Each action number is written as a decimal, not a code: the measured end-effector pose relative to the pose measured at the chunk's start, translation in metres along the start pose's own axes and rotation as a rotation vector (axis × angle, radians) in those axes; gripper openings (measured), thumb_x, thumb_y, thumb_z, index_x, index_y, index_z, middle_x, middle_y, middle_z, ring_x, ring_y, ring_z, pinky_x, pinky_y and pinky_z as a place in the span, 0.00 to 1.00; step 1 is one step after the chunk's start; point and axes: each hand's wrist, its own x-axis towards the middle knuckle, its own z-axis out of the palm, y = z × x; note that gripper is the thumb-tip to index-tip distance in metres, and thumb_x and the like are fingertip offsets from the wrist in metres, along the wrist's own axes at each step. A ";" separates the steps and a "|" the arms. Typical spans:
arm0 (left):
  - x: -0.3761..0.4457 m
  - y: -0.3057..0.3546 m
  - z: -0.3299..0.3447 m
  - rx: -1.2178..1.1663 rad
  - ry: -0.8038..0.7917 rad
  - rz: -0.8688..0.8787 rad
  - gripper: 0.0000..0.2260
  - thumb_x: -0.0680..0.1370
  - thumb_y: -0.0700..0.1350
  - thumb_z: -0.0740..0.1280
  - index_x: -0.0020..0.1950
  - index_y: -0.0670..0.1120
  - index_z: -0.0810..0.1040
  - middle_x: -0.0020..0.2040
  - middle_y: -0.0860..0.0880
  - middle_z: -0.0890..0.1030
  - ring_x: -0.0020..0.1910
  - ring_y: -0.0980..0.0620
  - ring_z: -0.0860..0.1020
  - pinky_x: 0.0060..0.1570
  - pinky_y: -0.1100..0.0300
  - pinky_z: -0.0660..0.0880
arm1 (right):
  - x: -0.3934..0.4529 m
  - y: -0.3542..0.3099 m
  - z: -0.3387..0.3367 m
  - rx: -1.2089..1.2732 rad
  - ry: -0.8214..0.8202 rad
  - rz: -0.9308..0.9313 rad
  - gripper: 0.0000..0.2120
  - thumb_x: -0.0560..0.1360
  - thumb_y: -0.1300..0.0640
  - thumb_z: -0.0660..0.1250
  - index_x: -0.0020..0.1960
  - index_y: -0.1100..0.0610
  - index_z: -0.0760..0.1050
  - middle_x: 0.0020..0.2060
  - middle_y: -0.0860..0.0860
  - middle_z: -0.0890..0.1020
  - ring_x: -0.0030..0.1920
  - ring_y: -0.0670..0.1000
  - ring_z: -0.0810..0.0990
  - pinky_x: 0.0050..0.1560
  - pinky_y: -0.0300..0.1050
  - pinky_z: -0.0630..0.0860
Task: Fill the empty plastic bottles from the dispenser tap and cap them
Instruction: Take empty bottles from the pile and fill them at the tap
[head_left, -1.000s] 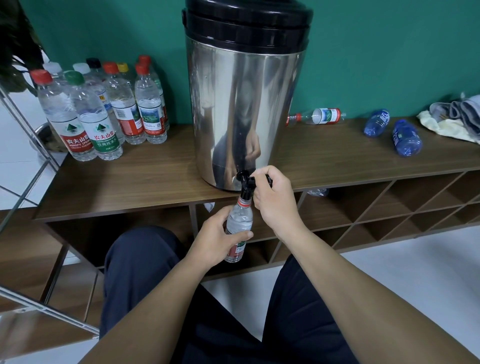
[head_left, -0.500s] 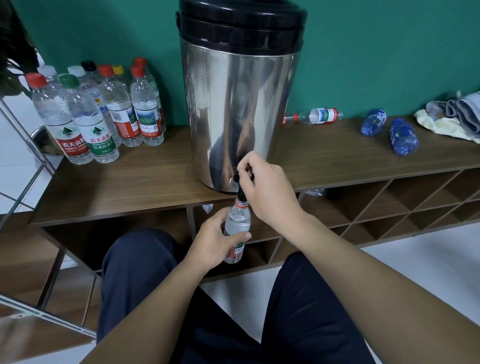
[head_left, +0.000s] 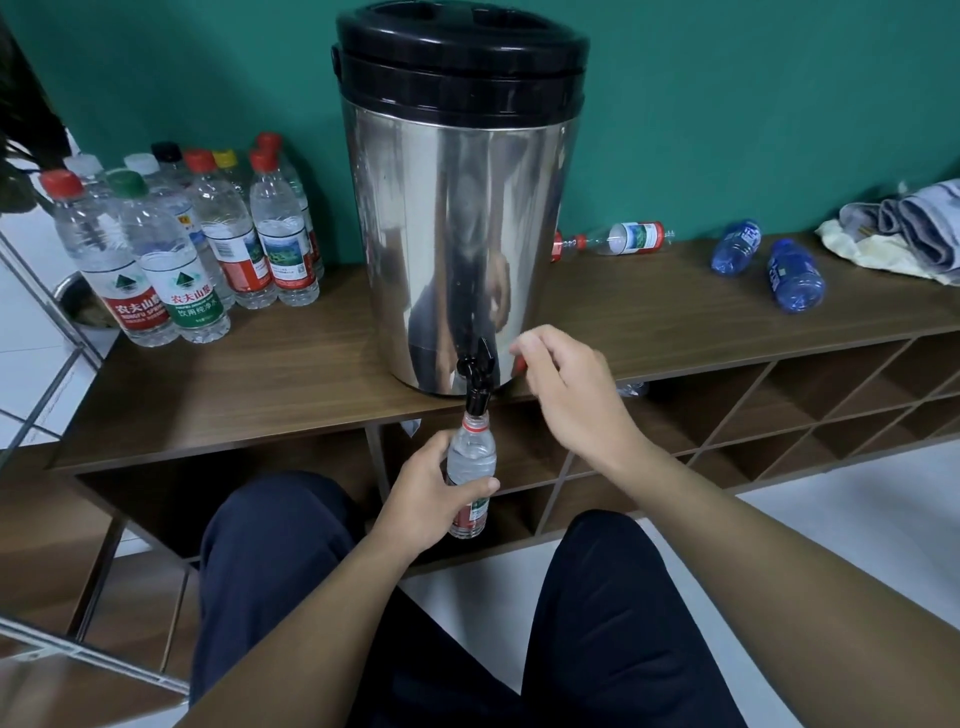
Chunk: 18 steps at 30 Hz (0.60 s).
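A clear bottle (head_left: 470, 467) is gripped around its middle by the left hand (head_left: 431, 501), with fingers and thumb curled round it, and is held upright below the front edge of the counter (head_left: 291, 384). Its open neck is set right under the black tap (head_left: 475, 376) of the dispenser (head_left: 457, 208). The right hand (head_left: 566, 384) is held just to the right of the tap and apart from it, fingers loosely curled; something red, probably a cap (head_left: 519, 364), is glimpsed in its fingers, though the hold cannot be made out for certain. The steel dispenser with a black lid is stood on the counter. Further left, a group of capped bottles (head_left: 182, 244) is stood upright. To the right, one clear bottle (head_left: 618, 240) and two blue bottles (head_left: 769, 262) are laid on their sides, and folded cloths (head_left: 904, 228) are piled at the far end.
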 end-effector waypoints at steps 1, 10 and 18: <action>0.000 0.000 0.001 0.002 0.000 -0.006 0.28 0.70 0.56 0.85 0.67 0.61 0.81 0.62 0.59 0.87 0.64 0.57 0.85 0.72 0.42 0.80 | 0.005 0.016 -0.002 -0.118 0.018 0.000 0.08 0.88 0.51 0.65 0.55 0.49 0.82 0.36 0.44 0.79 0.39 0.45 0.79 0.44 0.50 0.75; 0.008 -0.005 0.013 0.065 -0.007 -0.010 0.25 0.73 0.48 0.86 0.66 0.60 0.81 0.60 0.59 0.88 0.61 0.59 0.86 0.69 0.44 0.82 | 0.025 0.078 -0.008 -0.425 -0.205 0.055 0.23 0.86 0.53 0.71 0.80 0.53 0.74 0.70 0.48 0.73 0.54 0.45 0.76 0.68 0.47 0.78; 0.012 0.000 0.026 0.037 0.008 0.003 0.27 0.74 0.45 0.86 0.68 0.61 0.81 0.61 0.59 0.87 0.62 0.58 0.85 0.70 0.45 0.81 | 0.040 0.093 0.005 -0.449 -0.236 0.108 0.20 0.86 0.56 0.70 0.77 0.58 0.78 0.69 0.55 0.76 0.66 0.57 0.79 0.71 0.46 0.72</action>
